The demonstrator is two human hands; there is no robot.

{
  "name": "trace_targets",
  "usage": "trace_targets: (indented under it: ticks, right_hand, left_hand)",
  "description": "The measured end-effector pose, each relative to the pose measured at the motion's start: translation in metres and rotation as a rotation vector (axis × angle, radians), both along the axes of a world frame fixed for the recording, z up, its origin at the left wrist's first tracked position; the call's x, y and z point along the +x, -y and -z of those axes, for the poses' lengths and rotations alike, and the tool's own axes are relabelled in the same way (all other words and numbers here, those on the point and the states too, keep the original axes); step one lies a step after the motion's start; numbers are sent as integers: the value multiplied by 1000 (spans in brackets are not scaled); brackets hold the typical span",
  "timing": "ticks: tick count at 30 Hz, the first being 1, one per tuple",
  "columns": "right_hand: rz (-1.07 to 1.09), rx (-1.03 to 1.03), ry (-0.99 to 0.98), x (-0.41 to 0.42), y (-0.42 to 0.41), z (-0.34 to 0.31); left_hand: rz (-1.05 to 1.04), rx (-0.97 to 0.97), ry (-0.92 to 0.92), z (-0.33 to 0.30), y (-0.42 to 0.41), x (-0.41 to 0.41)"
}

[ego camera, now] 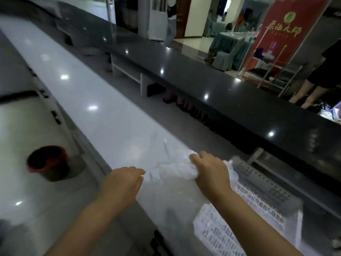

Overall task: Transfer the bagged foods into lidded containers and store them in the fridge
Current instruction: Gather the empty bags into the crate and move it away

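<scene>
Both hands work low over the white tabletop. The right hand is closed on the crumpled top of a thin clear plastic bag, knuckles up, forearm running in from 5 o'clock. The left hand rests palm-down on the tabletop's near edge at 9 o'clock of the bag, fingers loosely curled, gripping nothing, its fingertips just short of the film. Motion blur hides what the bag contains. It lies on the tabletop, its far side against a white slotted plastic basket at 4 o'clock. A red bucket sits on the floor, well apart at 9 o'clock. No lidded container or fridge is in view.

The step looks like gathering or opening the bag. To do it well, the left hand would best pinch the opposite edge of the mouth so the film spreads evenly; one-handed pulling risks tearing it or spilling the contents.
</scene>
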State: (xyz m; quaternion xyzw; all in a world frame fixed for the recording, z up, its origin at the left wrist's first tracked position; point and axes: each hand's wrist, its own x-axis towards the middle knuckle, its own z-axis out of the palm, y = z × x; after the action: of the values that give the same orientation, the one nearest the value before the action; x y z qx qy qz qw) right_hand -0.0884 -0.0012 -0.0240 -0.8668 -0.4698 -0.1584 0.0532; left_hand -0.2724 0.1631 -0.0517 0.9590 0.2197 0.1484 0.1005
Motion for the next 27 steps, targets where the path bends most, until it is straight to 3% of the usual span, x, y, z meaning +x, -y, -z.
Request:
trace_targets:
  ticks: [5,9,14,21,25,27]
  right_hand:
    - [-162,-46,-12,-80,-126,12]
    - [-288,-75,-44,-146,-220,31]
    - [-338,-119,-123,-205,-302,56]
    - [-287,-326,-262,-220,-385,97]
    - [-363,-359,-279,-218,-451,103]
    - [-243,-427,-307,-215,-494,115]
  left_hand:
    - [-202,-1,-72,8,-91,-113]
    - [-389,-115,-194,31,-165,-200]
    - [-511,-163,-167,53,-228,-278]
    - [-633,-239,-244,75,-292,-317]
    - [-683,-259,-261,82,-338,-315]
    - [-741,-279,-257,84,-368,-315]
